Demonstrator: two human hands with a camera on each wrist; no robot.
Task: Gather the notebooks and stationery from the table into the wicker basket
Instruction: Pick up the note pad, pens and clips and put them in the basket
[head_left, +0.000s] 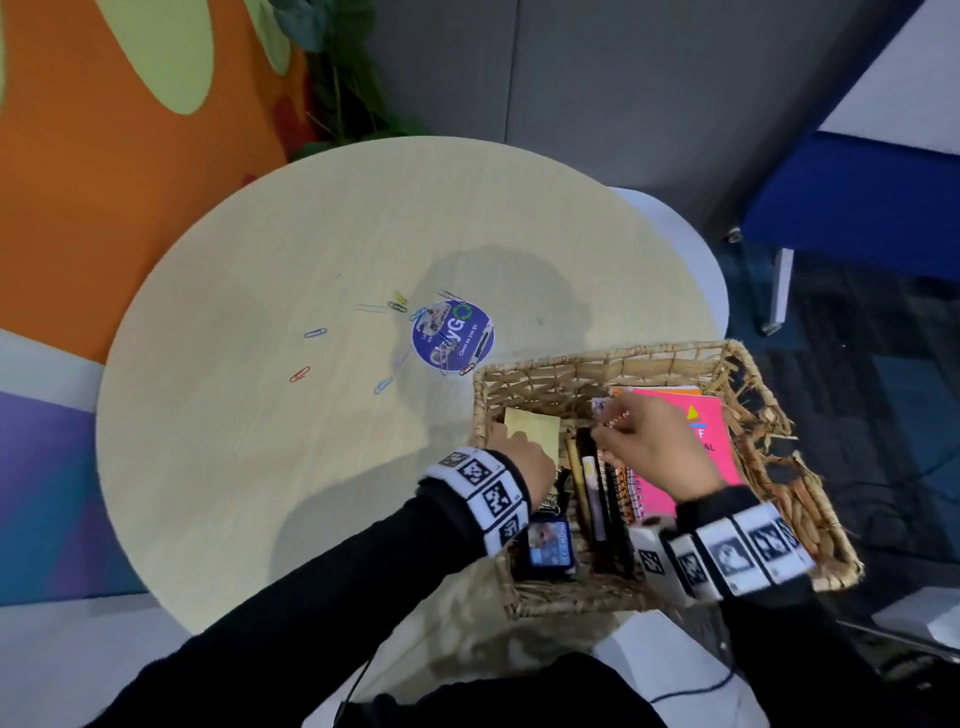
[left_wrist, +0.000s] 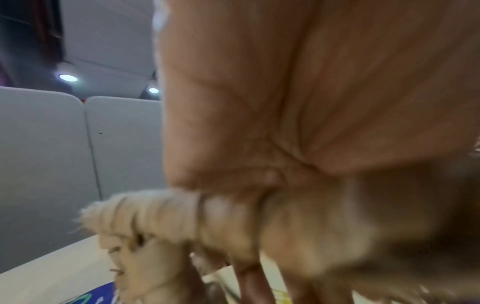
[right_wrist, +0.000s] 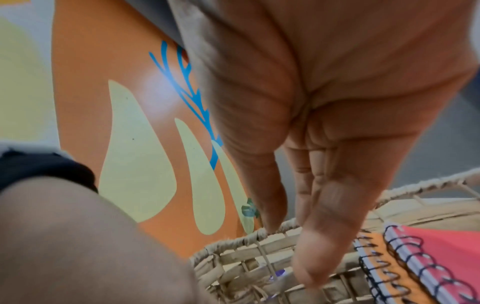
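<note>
Saw coloured paper clips (head_left: 314, 333) scattered on the left and middle of the round table (head_left: 234, 493), some beside and on a round blue sticker (head_left: 453, 335). Found the wicker basket (head_left: 613, 358) at the table's right edge, overhanging it. Spotted the left hand (head_left: 524, 457) low inside the basket's left part, fingers (left_wrist: 249, 283) pointing down onto a yellow sticky pad (head_left: 535, 426); could not tell a grip from a mere touch. Noted a blue card (head_left: 550, 543) just below that wrist, then dark pens (head_left: 595, 488) lying lengthwise in the middle. Caught the right hand (head_left: 649, 447) above the pens, fingertips bunched near a small pale item (head_left: 601, 406); could not tell held from loose. Made out, furthest right in the basket, a pink spiral notebook (head_left: 696, 447) atop an orange one (right_wrist: 389, 267).
</note>
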